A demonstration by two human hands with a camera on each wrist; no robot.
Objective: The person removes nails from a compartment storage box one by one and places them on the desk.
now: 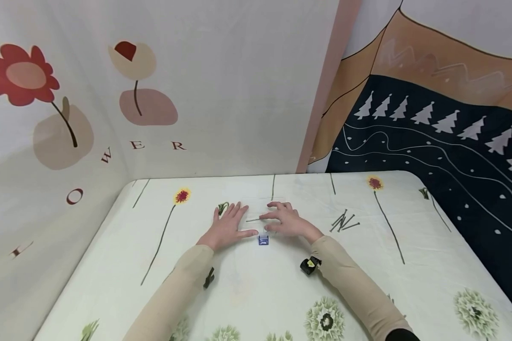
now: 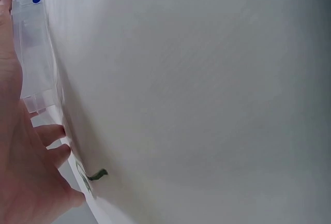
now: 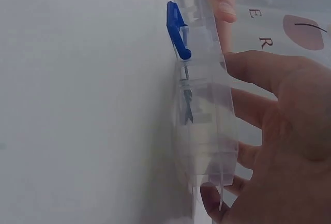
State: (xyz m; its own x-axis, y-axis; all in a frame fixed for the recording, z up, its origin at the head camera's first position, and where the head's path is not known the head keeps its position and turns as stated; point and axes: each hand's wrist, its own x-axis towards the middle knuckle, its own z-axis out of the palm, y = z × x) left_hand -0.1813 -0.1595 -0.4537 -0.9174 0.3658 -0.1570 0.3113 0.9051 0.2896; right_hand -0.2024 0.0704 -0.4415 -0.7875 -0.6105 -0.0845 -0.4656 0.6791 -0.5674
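Note:
A clear plastic box (image 3: 204, 125) with a blue latch (image 1: 263, 240) at its near side lies on the cloth between both hands. My left hand (image 1: 228, 229) rests along the box's left side, fingers and thumb spread. From the right, my right hand (image 1: 287, 220) reaches over the box, with loosely bent fingertips touching its upper face and edge. A thin nail (image 1: 252, 220) shows at the right index fingertip, over the box. Through the clear wall, dark metal nails (image 3: 188, 105) are visible inside, and the blue latch (image 3: 178, 30) stands swung outward from the wall.
Several loose nails (image 1: 344, 221) lie in a small pile on the cloth to the right of my right hand. The white tablecloth (image 1: 256, 289) has printed flowers and stems. Printed curtains (image 1: 230, 94) hang behind the table's far edge.

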